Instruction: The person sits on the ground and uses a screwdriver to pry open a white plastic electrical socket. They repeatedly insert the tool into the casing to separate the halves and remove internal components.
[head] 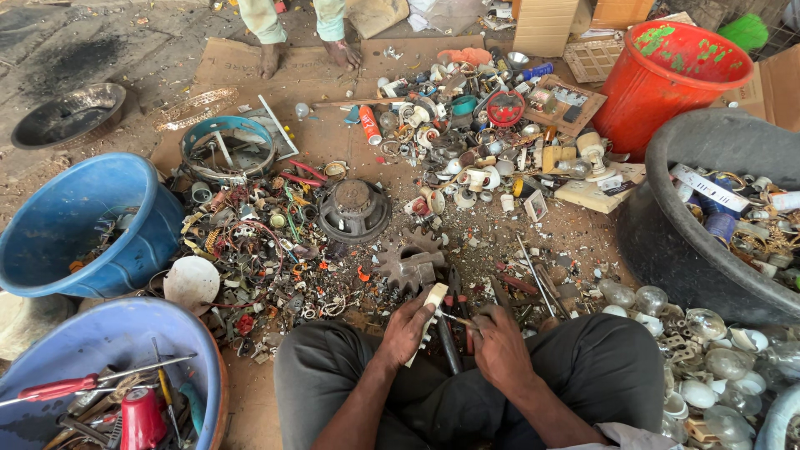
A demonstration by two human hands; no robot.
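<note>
Between the knees, hands on cream strip, orange canister (white-capped) beyond

Left hand and right hand, grips closed, meet between knees.

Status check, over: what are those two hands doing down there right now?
Left hand grips a cream plastic part. Right hand works a thin tool into it. Pliers lie underneath, scrap pile close ahead.

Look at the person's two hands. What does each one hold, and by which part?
The left hand grips a pale flat strip around its middle. The right hand holds a thin tool by its near end.
</note>
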